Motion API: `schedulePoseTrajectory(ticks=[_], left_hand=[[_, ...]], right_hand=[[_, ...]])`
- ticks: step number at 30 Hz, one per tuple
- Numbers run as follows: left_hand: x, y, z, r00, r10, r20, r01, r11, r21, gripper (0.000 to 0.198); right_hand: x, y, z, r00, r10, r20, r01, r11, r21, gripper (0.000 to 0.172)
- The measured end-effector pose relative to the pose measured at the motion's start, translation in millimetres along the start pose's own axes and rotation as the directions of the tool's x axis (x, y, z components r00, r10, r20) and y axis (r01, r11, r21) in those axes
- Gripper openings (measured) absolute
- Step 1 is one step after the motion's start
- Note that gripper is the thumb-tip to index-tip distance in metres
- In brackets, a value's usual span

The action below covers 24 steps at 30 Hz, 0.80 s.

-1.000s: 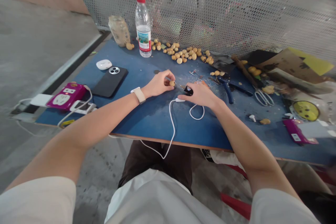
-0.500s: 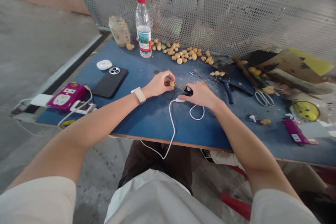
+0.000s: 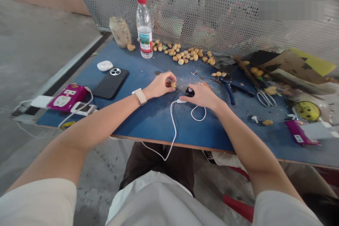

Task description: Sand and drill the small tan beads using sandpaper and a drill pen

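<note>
My left hand (image 3: 160, 85) rests on the blue table (image 3: 148, 120), fingers pinched round a small tan round nut-like piece (image 3: 173, 84). My right hand (image 3: 201, 95) lies just to its right, closed on a small black tool (image 3: 189, 91) whose thin tip points at the tan piece. A white cable (image 3: 173, 123) runs from the black tool, loops under my right wrist and drops over the table's front edge. A pale watch band sits on my left wrist.
Several tan nuts (image 3: 185, 55) lie along the back by a water bottle (image 3: 144, 28) and a jar (image 3: 120, 31). A black phone (image 3: 110, 82), white earbud case (image 3: 105, 65), magenta power strip (image 3: 67, 96) are left. Blue pliers (image 3: 230, 90), scissors (image 3: 265, 97), cardboard right.
</note>
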State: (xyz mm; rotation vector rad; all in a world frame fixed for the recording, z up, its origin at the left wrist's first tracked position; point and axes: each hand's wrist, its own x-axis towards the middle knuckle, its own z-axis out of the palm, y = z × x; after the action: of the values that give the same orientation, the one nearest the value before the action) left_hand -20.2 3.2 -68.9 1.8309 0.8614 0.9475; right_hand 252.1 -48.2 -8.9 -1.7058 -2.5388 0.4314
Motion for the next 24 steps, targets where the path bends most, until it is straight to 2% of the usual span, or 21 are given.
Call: schedulePoseTrajectory(ticks=[24], left_hand=[[-0.4, -0.2, 1.2, 1.000, 0.008, 0.003, -0.008, 1.000, 0.023, 0.035]], right_hand=[[0.3, 1.8, 0.4, 1.000, -0.005, -0.004, 0.005, 1.000, 0.016, 0.057]])
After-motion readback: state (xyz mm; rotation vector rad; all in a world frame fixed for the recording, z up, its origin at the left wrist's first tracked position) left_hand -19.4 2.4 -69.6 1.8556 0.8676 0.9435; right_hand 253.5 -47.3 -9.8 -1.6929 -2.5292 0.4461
